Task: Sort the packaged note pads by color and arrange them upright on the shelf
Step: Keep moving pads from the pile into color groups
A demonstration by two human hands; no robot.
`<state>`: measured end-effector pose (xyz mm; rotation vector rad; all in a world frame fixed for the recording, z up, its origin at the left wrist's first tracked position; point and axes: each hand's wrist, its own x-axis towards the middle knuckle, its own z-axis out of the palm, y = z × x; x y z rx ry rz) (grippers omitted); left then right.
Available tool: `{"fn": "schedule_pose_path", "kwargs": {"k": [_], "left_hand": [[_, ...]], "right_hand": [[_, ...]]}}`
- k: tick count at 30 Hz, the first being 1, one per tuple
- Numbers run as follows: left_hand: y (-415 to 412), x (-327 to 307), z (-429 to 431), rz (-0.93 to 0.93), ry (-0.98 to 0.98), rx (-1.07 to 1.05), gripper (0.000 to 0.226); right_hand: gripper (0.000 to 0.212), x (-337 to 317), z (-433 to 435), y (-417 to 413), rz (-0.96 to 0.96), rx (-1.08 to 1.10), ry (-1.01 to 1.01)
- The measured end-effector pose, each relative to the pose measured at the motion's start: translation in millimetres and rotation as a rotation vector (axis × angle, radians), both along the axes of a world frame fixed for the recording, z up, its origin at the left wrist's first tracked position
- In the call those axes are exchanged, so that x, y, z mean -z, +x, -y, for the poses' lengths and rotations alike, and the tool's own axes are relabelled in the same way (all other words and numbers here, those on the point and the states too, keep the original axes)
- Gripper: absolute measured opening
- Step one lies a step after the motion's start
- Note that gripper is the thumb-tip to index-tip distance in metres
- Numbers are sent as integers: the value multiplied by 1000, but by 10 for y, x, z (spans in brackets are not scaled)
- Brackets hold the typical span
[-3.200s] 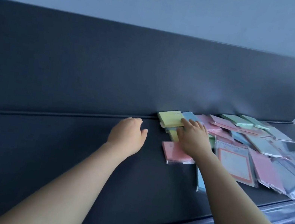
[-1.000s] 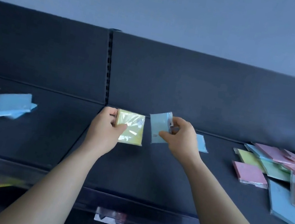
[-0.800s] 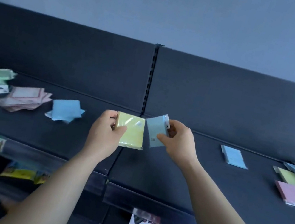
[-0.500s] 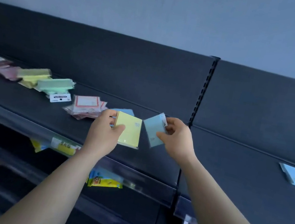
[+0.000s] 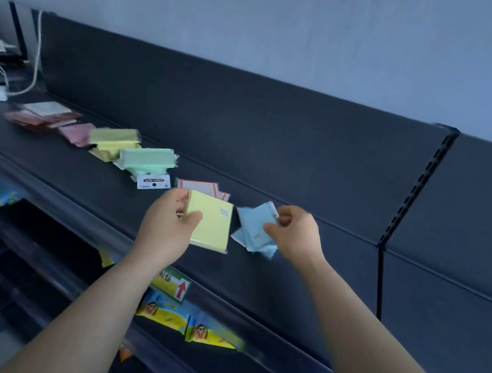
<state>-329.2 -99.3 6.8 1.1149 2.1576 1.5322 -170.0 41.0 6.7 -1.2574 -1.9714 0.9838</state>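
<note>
The left hand (image 5: 169, 228) gripped a yellow pad (image 5: 209, 226) by its left edge, thumb curled across the front and fingers behind, holding it tilted just above the dark shelf (image 5: 285, 288). The right hand (image 5: 293, 234) pinched a blue pad (image 5: 255, 226) at its right side between thumb and bent fingers, over a few more blue pads (image 5: 264, 250) lying flat on the shelf; whether it touched them could not be told. Behind the yellow pad lay red-bordered pads (image 5: 200, 186). Further left along the shelf sat a green stack (image 5: 147, 160) above a white label (image 5: 153, 182), then a yellow stack (image 5: 113, 140) and pink pads (image 5: 75, 132), all lying flat. Yellow snack packets (image 5: 169, 312) hung below the shelf edge.
</note>
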Motion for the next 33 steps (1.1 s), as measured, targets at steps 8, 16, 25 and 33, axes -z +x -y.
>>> {"fn": "schedule_pose_path", "kwargs": {"k": [8,16,25,33], "left_hand": [[-222,20,-178,41,91,-48,34],[-862,-100,-333,52,170,-67,35],[-2201,-277,-317,-74,-47,46,53],[-3293,-415,-479,-337,-159,18,19]], "right_hand": [[28,84,-168,-245,69,-61,172],[32,-103,-25,-1166,-96,-299,76],[20,-241,-52,-2469,-172,-239,64],[21,-293,-71,-3567,-124,-132,118]]}}
